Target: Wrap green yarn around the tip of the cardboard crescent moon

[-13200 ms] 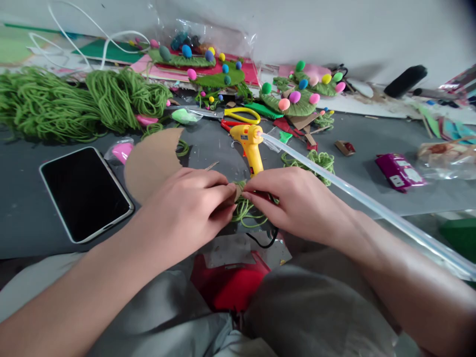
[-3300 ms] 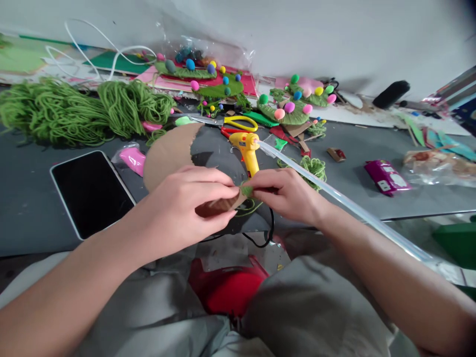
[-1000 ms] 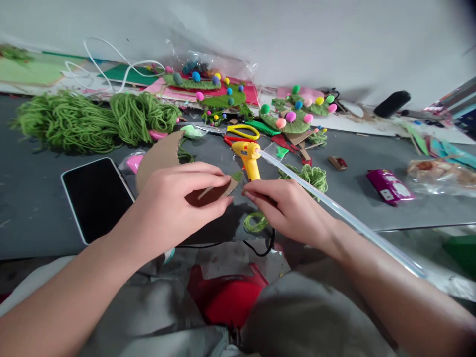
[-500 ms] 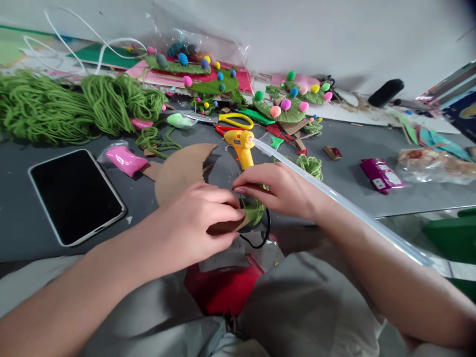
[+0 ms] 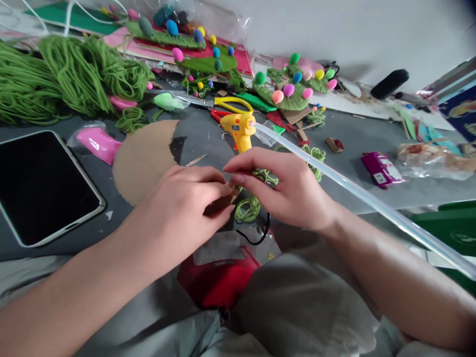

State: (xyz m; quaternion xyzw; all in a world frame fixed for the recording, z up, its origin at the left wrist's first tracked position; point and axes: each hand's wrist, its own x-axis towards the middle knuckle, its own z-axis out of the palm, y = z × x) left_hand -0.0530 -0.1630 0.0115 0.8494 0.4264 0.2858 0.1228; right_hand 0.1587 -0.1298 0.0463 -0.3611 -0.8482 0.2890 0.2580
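My left hand (image 5: 189, 203) is closed on a small piece of brown cardboard (image 5: 234, 194), mostly hidden under the fingers. At that piece's upper edge, the thumb and fingers of my right hand (image 5: 282, 183) are pinched together, touching it. Loops of light green yarn (image 5: 247, 209) lie below and beside the right fingers. Just beyond the hands is a yellow glue gun (image 5: 240, 130) with a long clear glue stick (image 5: 334, 186) running out over my right forearm. A cardboard disc with a torn-out side (image 5: 143, 158) lies beyond my left hand.
A black-screened tablet (image 5: 48, 186) and a pink packet (image 5: 98, 145) lie at left, below green yarn hanks (image 5: 78, 74). Yellow-handled scissors (image 5: 234, 104) are behind the glue gun. Pompom-covered green pieces (image 5: 286, 96) line the back. A purple packet (image 5: 381, 169) sits at right.
Both hands have moved slightly up and come closer together, with the right fingers now at the cardboard's edge. The view has shifted, and more of the cardboard disc shows.
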